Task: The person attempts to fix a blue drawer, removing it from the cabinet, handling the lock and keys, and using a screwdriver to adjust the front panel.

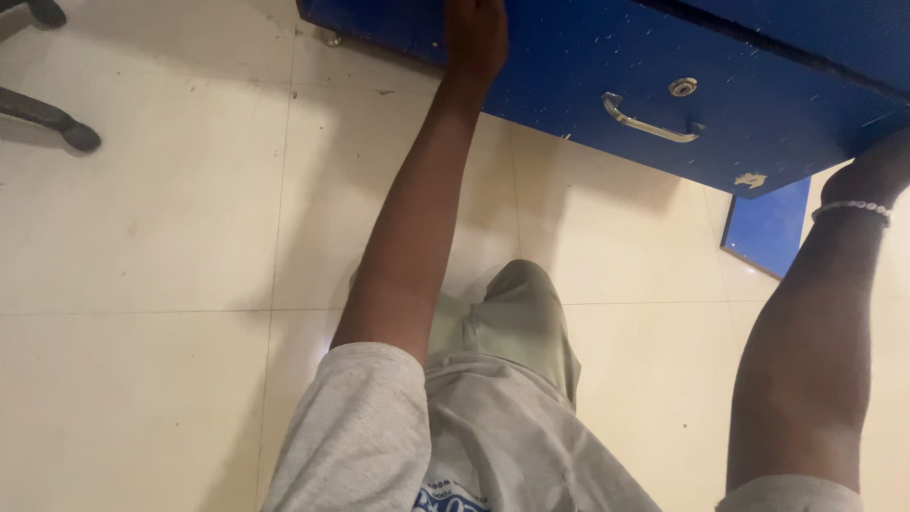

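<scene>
That cabinet [569,57] you've got is deep blue with tiny pale flecks all over, plus a silver handle [647,123] and lock [682,86]. The floor [142,237] is cream tile with thin grey lines. Your shirt [493,446] is light grey, shorts [517,322] pale olive, bracelet [853,207] white beads.

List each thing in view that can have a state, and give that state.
Blue metal drawer front: tilted, gripped at both ends.
Curved silver handle: untouched.
Round silver lock: no key in it.
Left hand: grips the drawer's top edge.
Right hand: at the drawer's right corner, wrist wears a beaded bracelet.
</scene>
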